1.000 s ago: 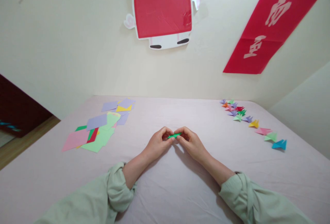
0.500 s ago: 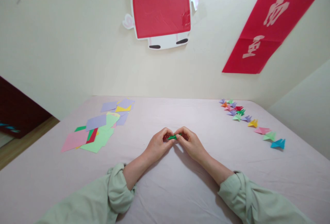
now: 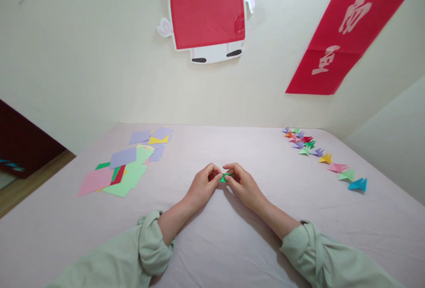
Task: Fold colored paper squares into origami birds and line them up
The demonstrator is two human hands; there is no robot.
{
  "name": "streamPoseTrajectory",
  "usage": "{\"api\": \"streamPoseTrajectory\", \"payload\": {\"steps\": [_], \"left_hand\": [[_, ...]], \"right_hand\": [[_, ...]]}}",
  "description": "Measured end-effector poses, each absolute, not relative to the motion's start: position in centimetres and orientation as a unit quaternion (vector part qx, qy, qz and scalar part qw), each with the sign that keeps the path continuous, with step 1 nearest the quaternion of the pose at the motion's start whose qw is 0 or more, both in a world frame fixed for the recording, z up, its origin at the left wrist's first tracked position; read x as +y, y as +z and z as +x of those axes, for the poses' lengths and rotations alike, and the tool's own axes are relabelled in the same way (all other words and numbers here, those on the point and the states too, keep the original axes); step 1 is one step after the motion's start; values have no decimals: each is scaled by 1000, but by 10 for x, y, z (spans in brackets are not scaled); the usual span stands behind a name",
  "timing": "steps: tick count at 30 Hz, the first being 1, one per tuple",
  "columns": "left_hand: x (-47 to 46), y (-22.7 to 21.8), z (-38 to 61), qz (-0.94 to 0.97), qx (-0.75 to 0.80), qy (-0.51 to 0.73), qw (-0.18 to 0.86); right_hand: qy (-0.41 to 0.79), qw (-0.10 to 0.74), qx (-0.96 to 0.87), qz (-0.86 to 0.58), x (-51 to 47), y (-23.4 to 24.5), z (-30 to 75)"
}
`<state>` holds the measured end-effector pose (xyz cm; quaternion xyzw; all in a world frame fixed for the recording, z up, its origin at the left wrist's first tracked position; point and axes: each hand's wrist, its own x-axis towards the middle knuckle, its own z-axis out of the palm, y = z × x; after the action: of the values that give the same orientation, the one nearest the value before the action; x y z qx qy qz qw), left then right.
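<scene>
A small folded piece of green paper [image 3: 226,177] sits between my two hands, low over the pale pink cloth [image 3: 212,243] in the middle of the surface. My left hand [image 3: 203,185] pinches its left end with curled fingers. My right hand [image 3: 241,183] pinches its right end, fingertips pressed together over the fold. Most of the green paper is hidden by my fingers. Both forearms reach in from below in rolled pale green sleeves.
Loose coloured paper squares [image 3: 123,164] lie spread at the left. A row of several small folded paper shapes [image 3: 323,159] runs along the right. The wall behind carries a red cartoon cutout [image 3: 207,13] and a red banner [image 3: 345,36]. A wooden floor [image 3: 23,186] shows at far left.
My hands have drawn closer together around the green paper, and less of it shows now than a second ago. The rest of the scene is unchanged.
</scene>
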<state>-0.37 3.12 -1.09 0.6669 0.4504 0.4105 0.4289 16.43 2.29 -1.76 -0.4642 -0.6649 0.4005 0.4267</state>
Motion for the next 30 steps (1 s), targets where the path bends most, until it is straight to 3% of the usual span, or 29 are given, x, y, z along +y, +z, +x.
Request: {"api": "streamPoseTrajectory", "payload": {"steps": [10, 22, 26, 30], "left_hand": [[26, -11, -3, 657, 428, 415, 462], [25, -6, 0, 661, 480, 402, 414], [26, -13, -2, 685, 493, 382, 375], [27, -17, -7, 736, 499, 381, 254]], "right_hand": [[426, 412, -657, -466, 23, -7, 164], [405, 395, -669, -482, 20, -4, 161], [388, 386, -672, -499, 24, -8, 164], [317, 337, -704, -538, 43, -9, 169]]}}
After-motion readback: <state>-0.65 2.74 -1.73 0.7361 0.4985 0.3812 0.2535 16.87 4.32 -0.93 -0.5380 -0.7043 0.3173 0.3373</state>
